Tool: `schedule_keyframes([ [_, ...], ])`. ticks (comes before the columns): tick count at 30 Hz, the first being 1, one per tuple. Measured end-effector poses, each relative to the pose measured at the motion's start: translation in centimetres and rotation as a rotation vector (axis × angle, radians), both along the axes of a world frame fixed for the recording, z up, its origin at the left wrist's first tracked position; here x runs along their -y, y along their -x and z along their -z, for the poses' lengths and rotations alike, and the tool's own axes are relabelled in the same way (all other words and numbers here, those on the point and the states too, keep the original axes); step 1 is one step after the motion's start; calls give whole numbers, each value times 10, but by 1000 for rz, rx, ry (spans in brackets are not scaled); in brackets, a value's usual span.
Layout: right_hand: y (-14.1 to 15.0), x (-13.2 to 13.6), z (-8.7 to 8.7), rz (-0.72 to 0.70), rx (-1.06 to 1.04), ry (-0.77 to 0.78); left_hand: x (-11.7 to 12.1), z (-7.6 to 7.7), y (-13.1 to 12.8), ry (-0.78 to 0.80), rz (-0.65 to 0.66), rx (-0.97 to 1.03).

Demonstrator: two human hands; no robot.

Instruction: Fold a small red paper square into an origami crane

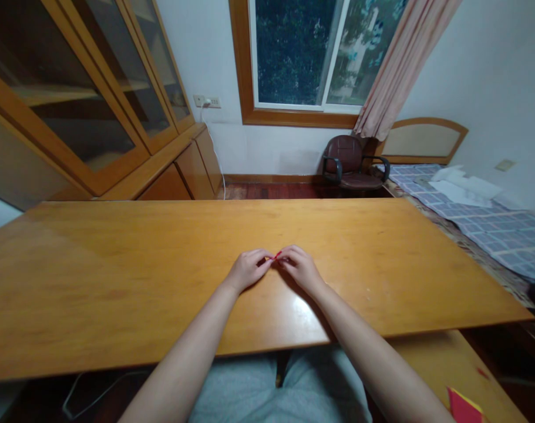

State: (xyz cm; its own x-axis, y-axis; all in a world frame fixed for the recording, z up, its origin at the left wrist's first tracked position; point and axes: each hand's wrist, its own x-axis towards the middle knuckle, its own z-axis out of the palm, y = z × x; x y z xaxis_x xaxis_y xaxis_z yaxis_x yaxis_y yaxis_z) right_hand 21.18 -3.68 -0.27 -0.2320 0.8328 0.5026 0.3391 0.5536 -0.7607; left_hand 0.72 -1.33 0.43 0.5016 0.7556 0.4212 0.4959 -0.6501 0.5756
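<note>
Both my hands meet over the middle of the wooden table, fingertips almost touching. Between them is a small, thin red piece (276, 256), mostly hidden by the fingers; its kind is too small to make out. My left hand (250, 268) pinches its left end between thumb and fingers. On the other side my right hand (299, 267) has its fingers closed on the right end. The hands are low, close to the tabletop (139, 264).
A glass-fronted cabinet (148, 141) stands beyond the table's left side. Behind the table is a brown office chair (345, 164), with a bed (483, 211) along the right. Low at the right, a red and yellow item (464, 405) lies on a wooden surface (430, 364).
</note>
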Motion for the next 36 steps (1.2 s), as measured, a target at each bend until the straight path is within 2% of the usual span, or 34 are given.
schedule_keyframes([
  [5,2,0,1,-13,5,-1,0,2,0,38,-40,36],
  [19,1,1,-6,5,-37,-11,-4,0,-2,146,-43,97],
  [29,3,-1,-5,73,-59,111,-7,-1,0,320,-43,185],
  [36,1,-3,-1,100,-15,179,-11,3,3,308,-162,301],
])
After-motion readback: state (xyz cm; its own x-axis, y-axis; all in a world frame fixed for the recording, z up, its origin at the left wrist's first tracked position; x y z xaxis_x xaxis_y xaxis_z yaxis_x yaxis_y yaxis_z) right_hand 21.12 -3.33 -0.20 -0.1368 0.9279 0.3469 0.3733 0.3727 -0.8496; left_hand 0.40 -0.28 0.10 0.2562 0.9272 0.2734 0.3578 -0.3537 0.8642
